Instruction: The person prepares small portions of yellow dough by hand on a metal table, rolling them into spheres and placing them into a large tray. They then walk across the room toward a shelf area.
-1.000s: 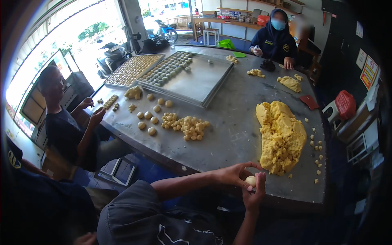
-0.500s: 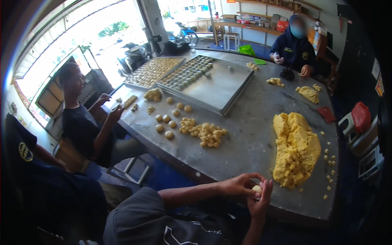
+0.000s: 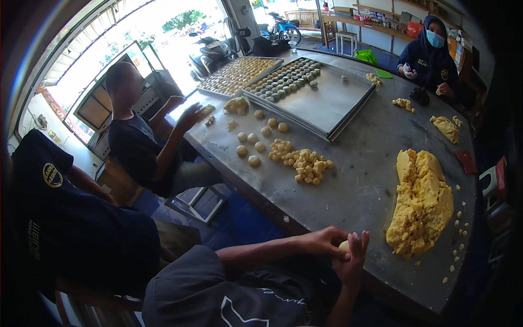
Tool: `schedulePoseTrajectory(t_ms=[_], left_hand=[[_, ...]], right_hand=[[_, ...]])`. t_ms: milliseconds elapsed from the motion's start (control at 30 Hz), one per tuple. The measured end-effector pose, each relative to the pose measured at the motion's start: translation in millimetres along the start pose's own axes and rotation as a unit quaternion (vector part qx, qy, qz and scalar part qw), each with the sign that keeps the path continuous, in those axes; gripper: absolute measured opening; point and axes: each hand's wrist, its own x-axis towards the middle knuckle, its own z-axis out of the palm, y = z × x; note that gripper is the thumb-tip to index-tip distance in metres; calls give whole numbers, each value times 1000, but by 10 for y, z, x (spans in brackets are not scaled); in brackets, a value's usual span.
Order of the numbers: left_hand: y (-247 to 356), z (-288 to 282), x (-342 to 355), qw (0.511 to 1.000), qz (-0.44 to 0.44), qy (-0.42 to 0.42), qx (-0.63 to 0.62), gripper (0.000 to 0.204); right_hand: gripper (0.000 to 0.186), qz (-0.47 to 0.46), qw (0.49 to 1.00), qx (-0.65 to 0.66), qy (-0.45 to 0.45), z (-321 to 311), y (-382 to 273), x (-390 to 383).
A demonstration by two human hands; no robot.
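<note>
A small pale dough ball [image 3: 344, 246] sits between my two hands, just off the table's near edge. My left hand [image 3: 325, 242] curls round it from the left, with thumb and fingers against it. Cupped on the other side is my right hand [image 3: 351, 260], its fingers pointing up behind the ball; part of the ball is hidden by them. Beyond my hands, to the right, lies a big cracked mound of yellow dough [image 3: 418, 204]. Ahead and to the left is a heap of small dough pieces [image 3: 306, 163], with several round dough balls [image 3: 254, 161] beside it.
On the metal table [image 3: 348, 191] stand a tray of pale rounds [image 3: 237, 76] and a tray partly filled with green-grey rounds [image 3: 332, 103]. One co-worker [image 3: 144, 131] works at the left edge, another [image 3: 430, 60] at the far right. A dark-shirted person [image 3: 81, 201] is close on my left.
The view has swung, so the table sits further right in it. My right fingers are straighter around the dough ball. The left co-worker's hands have shifted.
</note>
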Motion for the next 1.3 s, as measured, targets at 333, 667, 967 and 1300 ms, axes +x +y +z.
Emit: schedulePoseTrajectory(t_ms=[333, 667, 967, 1300], left_hand=[[157, 12, -13, 998, 7, -48, 34, 42], [21, -24, -114, 998, -18, -49, 32, 39], [-54, -77, -93, 997, -15, -51, 58, 38], [-40, -89, -104, 997, -4, -47, 53, 39]], right_hand=[[54, -17, 999, 21, -31, -88, 43, -24], [50, 18, 994, 58, -95, -75, -114, 38], [39, -40, 999, 5, -28, -35, -27, 47], [49, 52, 992, 100, -52, 44, 75, -135]])
